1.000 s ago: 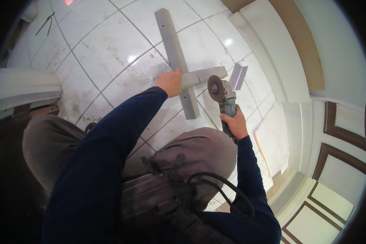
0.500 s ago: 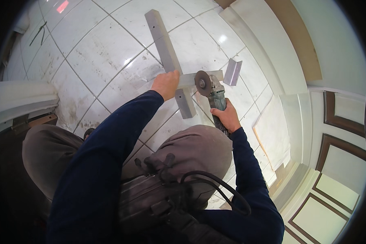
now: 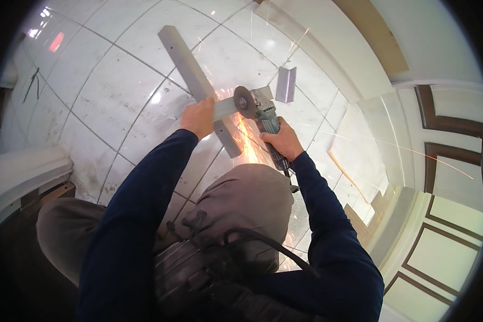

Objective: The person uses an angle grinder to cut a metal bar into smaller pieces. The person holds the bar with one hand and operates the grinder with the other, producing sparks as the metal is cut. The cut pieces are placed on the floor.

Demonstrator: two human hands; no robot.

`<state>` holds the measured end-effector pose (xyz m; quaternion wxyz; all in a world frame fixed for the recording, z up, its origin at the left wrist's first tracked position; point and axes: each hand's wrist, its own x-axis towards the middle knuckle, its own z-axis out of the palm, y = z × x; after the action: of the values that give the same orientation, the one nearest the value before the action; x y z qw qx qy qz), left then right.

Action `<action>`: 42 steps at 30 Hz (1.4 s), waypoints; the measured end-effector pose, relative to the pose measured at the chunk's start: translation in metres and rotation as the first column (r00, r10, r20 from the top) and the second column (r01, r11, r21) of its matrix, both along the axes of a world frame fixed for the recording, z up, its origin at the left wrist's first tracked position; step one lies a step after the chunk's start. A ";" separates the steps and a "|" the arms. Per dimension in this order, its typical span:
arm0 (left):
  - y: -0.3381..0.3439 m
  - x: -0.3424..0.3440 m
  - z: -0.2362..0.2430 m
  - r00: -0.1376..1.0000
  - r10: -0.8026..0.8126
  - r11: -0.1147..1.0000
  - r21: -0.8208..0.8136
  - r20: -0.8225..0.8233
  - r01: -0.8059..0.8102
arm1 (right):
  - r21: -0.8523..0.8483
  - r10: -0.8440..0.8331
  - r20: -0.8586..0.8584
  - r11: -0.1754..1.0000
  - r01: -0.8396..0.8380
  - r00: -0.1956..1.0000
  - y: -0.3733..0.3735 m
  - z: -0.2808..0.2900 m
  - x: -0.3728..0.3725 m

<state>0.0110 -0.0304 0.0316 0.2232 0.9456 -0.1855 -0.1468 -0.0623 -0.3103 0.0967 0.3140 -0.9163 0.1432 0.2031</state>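
Metal bar [image 3: 225, 109] lies long axis crosswise over the grey beam [image 3: 188, 67], its left end clamped under my left hand [image 3: 197, 118], the nearer, while right of the beam my right hand [image 3: 284, 142] grips the angle grinder [image 3: 267, 119], sparks [image 3: 246, 137] at its disc [image 3: 245, 102].

Bright floor [image 3: 121, 88] — white glare [image 3: 156, 98], 1 red reflection [image 3: 56, 42]; orange sparks [image 3: 247, 138] glowing — black rim, bent edges.

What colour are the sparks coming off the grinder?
The sparks are bright orange-yellow, best seen in the head view, beside the grinder.
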 end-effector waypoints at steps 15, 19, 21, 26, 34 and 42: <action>0.006 0.003 -0.004 1.000 -0.018 0.996 0.084 0.003 0.018 | 0.054 -0.001 -0.041 0.999 0.003 0.999 0.005 0.006 -0.001; 0.006 0.003 0.001 0.999 -0.028 0.998 0.061 -0.016 0.029 | -0.016 0.018 0.004 1.000 -0.018 1.000 0.003 0.002 -0.005; 0.009 0.000 -0.005 1.000 -0.012 0.999 0.040 0.019 0.012 | 0.026 -0.002 -0.012 1.000 0.002 1.000 0.005 0.002 -0.008; 0.008 0.000 0.001 1.000 0.002 1.000 0.017 -0.015 -0.002 | 0.049 -0.035 -0.037 0.998 0.037 0.999 0.006 0.002 -0.006; 0.010 -0.001 -0.003 1.000 0.017 1.000 0.015 -0.009 -0.017 | 0.072 -0.038 -0.012 0.997 0.039 0.999 0.014 0.001 0.010; 0.010 -0.002 -0.003 0.999 0.041 0.999 -0.029 -0.017 -0.042 | 0.071 -0.055 -0.035 0.996 0.057 0.998 0.012 0.004 0.006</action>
<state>0.0086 -0.0207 0.0285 0.2417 0.9446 -0.1662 -0.1472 -0.0560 -0.2981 0.1009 0.3501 -0.8965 0.1667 0.2145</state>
